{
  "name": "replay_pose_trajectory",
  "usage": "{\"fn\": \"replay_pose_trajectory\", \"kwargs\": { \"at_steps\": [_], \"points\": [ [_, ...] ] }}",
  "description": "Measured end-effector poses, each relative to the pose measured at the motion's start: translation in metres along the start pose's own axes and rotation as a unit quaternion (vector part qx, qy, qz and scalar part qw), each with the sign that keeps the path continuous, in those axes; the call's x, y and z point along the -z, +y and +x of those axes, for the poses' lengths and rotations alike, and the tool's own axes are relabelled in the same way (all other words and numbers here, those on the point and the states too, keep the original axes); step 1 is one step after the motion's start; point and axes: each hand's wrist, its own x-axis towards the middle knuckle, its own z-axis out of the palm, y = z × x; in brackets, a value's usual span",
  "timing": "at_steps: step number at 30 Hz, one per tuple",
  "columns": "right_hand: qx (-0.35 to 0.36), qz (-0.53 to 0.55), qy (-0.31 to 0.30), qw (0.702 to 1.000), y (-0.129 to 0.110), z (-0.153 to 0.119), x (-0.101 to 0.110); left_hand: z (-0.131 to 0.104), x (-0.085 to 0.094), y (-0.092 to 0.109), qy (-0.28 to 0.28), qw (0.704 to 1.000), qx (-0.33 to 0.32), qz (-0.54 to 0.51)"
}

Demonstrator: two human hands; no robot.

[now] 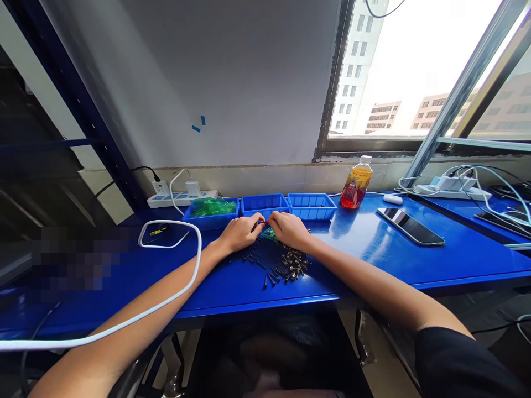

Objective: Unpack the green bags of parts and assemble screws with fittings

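My left hand (241, 232) and my right hand (289, 230) meet fingertip to fingertip above the blue table (357, 271). Both are closed in a pinch; a tiny dark piece seems to lie between the fingertips, too small to name. Just beneath them a bit of green plastic (269, 234) shows, partly covered by my right hand. Nearer to me is a loose heap of small brass-coloured metal parts (296, 264), and dark screws (271, 278) are scattered along its left side.
Behind my hands stand a blue bin with green plastic bags (213, 207), a middle blue bin (264, 213) and a right blue bin (313, 212). A drink bottle (355, 185) and a phone (410, 225) are to the right. A white cable (198, 260) loops across my left forearm.
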Motion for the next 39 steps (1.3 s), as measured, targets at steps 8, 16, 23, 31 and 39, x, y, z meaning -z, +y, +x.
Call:
{"fn": "replay_pose_trajectory", "kwargs": {
  "at_steps": [8, 16, 23, 31, 39],
  "points": [
    [0.01, 0.039, 0.017, 0.999, -0.0013, -0.0022, 0.0009, 0.0, 0.0037, 0.0023, -0.017, 0.999, 0.02, 0.037],
    [0.021, 0.039, 0.016, 0.999, -0.0002, -0.0026, 0.0016, 0.0003, 0.0042, 0.0016, -0.026, 0.999, 0.018, 0.03],
    [0.015, 0.043, 0.02, 0.999, -0.0004, -0.0029, 0.0019, 0.0003, 0.005, 0.0019, -0.042, 0.998, 0.02, 0.038],
    [0.008, 0.024, 0.023, 0.999, 0.0, -0.0026, 0.0009, 0.0011, 0.0025, 0.0003, -0.033, 0.999, 0.014, 0.016],
    [0.007, 0.022, 0.025, 0.999, -0.0016, -0.003, 0.0022, 0.0009, 0.0032, 0.0017, -0.032, 0.999, 0.013, 0.022]
  ]
}}
